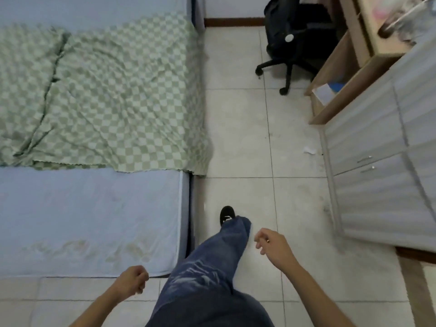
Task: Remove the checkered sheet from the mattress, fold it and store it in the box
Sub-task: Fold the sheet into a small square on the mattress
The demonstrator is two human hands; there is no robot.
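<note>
The checkered sheet (106,90) lies rumpled across the far part of the mattress (89,213), up at ten o'clock, its right edge hanging over the side toward the floor (247,138). The near part of the mattress, at nine o'clock, is bare. The person stands beside it at six o'clock, one jeans leg (212,267) and black shoe (227,214) out in front. The left hand (132,280) is clenched on nothing at seven o'clock near the mattress corner. The right hand (271,243) hangs at five o'clock, fingers loosely curled and holding nothing. A black chair (295,36) sits at one o'clock and a grey cabinet (377,161) at three.
</note>
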